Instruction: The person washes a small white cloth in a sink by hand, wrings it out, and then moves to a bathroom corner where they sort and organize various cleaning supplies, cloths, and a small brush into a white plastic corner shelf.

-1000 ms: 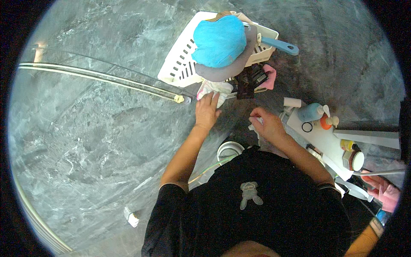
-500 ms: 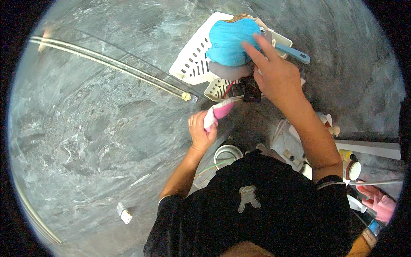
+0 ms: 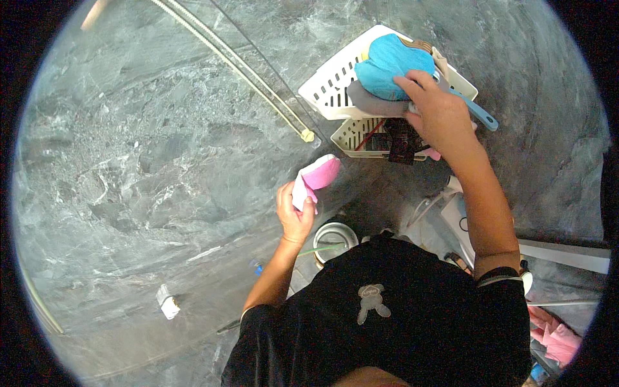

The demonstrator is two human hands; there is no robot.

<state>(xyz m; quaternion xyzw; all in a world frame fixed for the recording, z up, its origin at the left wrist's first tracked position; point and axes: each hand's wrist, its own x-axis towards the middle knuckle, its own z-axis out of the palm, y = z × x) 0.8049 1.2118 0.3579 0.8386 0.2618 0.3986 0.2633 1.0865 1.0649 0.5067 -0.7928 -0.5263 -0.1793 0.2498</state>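
Observation:
My left hand (image 3: pixel 294 211) is closed on a folded pink-and-white cloth (image 3: pixel 320 173), held up below the baskets. Its full shape does not show. My right hand (image 3: pixel 443 115) reaches over the upper white slotted basket (image 3: pixel 338 75). Its bent fingers touch a blue cloth (image 3: pixel 393 68), while the thumb stays apart near the basket's lower edge. Beneath the blue cloth lies a grey one (image 3: pixel 376 100). A blue handle (image 3: pixel 485 117) sticks out past the basket's right side, beside my right hand.
A smaller white slotted basket (image 3: pixel 351 137) below holds dark items (image 3: pixel 402 142). Pale hoses (image 3: pixel 251 72) run along the grey marbled wall to the left. A white fitting (image 3: pixel 167 302) is on that wall. Lower down is a white bucket (image 3: pixel 335 237); a pink cloth (image 3: pixel 558 338) hangs far right.
My right hand has lowered onto the blue cloth, its fingers now bent. My left hand has drawn the pink-and-white cloth away from the lower basket. The whole view has shifted.

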